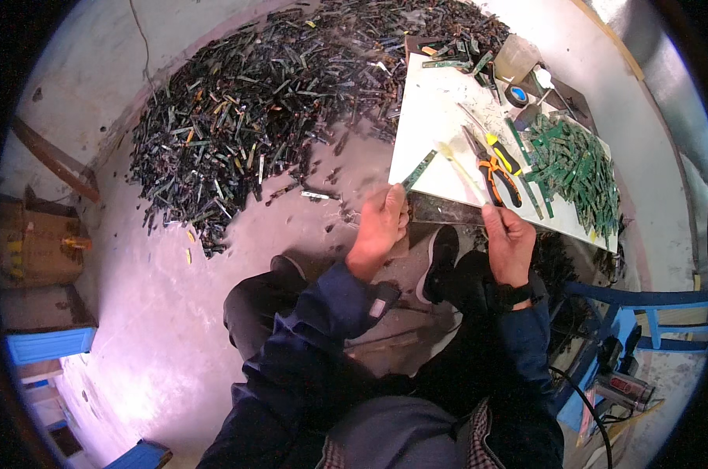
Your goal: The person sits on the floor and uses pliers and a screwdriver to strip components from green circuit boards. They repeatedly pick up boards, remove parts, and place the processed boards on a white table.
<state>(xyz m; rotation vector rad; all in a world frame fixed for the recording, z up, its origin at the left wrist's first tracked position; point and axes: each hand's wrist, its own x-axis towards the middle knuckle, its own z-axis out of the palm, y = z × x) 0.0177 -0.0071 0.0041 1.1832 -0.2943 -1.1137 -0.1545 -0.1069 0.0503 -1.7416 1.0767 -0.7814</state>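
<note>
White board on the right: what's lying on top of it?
On the white board: orange-handled pliers, a yellow-handled tool, a tape roll and a heap of green circuit strips. The heap hides whatever lies beneath it.

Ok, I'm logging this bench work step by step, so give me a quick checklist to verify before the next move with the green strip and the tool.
1. Left hand has hold of the green circuit strip: ok, pinched at its lower end.
2. Right hand has hold of the slender pale tool: ok, though it is blurred and its kind cannot be told.
3. Strip is over the white board: ok.
4. Orange-handled pliers lie near the right hand: ok, on the board.
5. Pile of green strips is apart from the hands: ok.
6. Tool tip touching the strip: cannot tell.
</note>
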